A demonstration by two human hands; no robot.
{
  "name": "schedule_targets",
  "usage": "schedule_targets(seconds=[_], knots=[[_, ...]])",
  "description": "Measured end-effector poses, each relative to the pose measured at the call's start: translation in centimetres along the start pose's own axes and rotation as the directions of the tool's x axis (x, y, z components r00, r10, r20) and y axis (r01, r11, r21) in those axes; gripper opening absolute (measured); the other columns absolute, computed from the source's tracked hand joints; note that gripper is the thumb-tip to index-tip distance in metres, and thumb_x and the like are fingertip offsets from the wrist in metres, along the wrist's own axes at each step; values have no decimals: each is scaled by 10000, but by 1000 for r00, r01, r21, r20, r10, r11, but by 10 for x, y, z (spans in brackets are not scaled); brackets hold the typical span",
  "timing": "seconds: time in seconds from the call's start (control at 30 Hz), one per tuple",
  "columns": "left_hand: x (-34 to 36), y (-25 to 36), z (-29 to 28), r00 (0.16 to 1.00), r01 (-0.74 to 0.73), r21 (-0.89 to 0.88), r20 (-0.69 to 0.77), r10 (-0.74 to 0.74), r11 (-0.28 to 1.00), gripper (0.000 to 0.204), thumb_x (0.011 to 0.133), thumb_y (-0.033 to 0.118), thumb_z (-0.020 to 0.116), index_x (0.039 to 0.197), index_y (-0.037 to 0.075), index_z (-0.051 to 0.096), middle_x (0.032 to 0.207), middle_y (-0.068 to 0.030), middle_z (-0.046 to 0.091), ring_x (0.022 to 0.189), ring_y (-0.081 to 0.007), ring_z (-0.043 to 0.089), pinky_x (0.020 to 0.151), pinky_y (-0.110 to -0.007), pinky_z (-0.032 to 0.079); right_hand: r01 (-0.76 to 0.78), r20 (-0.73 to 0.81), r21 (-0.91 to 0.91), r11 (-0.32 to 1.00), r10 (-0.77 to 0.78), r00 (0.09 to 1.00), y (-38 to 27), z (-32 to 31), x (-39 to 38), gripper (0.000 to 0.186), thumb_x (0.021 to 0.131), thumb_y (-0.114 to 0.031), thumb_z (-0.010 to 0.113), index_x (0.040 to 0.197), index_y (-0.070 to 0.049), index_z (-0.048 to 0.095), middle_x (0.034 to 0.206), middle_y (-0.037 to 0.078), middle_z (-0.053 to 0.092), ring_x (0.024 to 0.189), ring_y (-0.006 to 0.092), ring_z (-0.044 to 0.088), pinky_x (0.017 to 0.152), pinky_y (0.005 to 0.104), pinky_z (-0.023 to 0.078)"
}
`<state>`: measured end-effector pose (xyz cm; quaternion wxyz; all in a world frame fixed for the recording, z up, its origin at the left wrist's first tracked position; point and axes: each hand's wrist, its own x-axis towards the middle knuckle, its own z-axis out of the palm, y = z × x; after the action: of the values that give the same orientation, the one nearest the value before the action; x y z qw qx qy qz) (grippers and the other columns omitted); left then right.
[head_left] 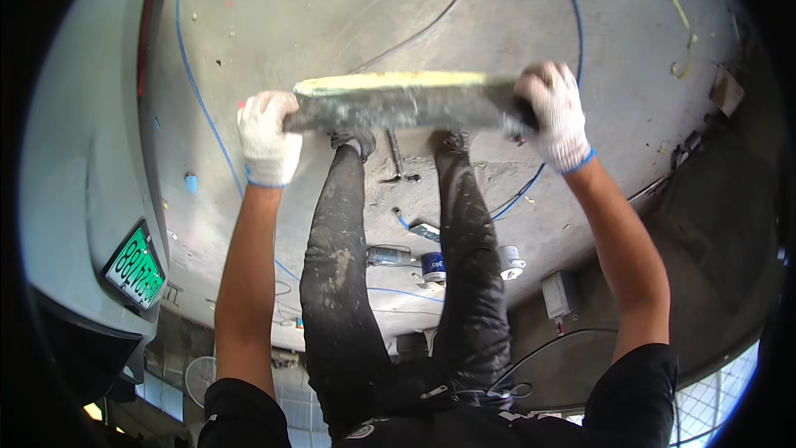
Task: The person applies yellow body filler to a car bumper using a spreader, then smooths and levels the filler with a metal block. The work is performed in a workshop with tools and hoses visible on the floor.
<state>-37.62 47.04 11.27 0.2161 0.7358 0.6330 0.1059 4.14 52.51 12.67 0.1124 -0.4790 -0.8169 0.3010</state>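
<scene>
A long, dark, scuffed panel with a pale yellow upper edge is held up level in front of me, above the floor and my shoes. My left hand, in a white knit glove, is closed round its left end. At the other end my right hand, gloved alike with a blue cuff, grips the panel from the side and top. Slight blur hides the panel's finer detail, and its exact kind cannot be told. Behind it, between my feet, a hammer lies on the floor.
To the left stands a light-coloured car with a green plate. Blue hoses and a dark cable cross the concrete floor. Near my legs are a dark blue can, a white container and a grey box-shaped thing.
</scene>
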Motion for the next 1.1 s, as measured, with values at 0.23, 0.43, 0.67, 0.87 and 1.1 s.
schedule_targets(seconds=[0.23, 0.43, 0.67, 0.87, 1.1], knots=[[7, 118, -87, 957, -214, -61, -214, 197, 975, 190, 729, -4, 681, 887, 96, 649, 970, -93, 699, 911, -288, 655, 833, -416, 513, -12, -121, -150, 989, -6, 993, -66, -132, -105, 477, 550, -42, 731, 1006, -131, 623, 977, 69, 582, 904, 316, 588, 780, 449, 461], [21, 202, -164, 913, -337, 65, -222, 343, 939, 167, 732, 45, 695, 865, 122, 629, 950, -63, 696, 892, -272, 647, 785, -416, 500, -125, -216, -239, 963, 73, 974, -112, -197, -138, 400, 615, -66, 709, 1003, -139, 641, 984, 60, 591, 924, 304, 584, 832, 465, 458], [-16, 299, -241, 976, -211, 212, 0, 216, 954, 295, 625, -17, 641, 885, 121, 622, 952, -74, 642, 934, -333, 600, 804, -464, 462, -22, -329, -327, 945, -92, 940, -153, -261, -149, 357, 658, -120, 703, 1009, -158, 650, 957, 44, 574, 902, 288, 561, 773, 451, 441], [-57, 344, -301, 908, -252, 263, -268, 322, 931, 273, 719, -6, 672, 955, 129, 649, 1011, -49, 646, 938, -313, 591, 805, -461, 460, 176, -430, -383, 907, -343, 835, -193, -319, -147, 448, 614, -105, 723, 1052, -173, 662, 931, 32, 543, 860, 277, 536, 755, 448, 434], [-114, 429, -376, 750, -70, 461, -560, 351, 884, 209, 842, 108, 729, 984, 239, 651, 1042, 83, 632, 976, -193, 579, 821, -394, 453, 453, -477, -387, 803, -595, 647, -221, -402, -125, 525, 544, -82, 722, 1061, -144, 662, 1021, 47, 579, 901, 297, 549, 799, 448, 439]])
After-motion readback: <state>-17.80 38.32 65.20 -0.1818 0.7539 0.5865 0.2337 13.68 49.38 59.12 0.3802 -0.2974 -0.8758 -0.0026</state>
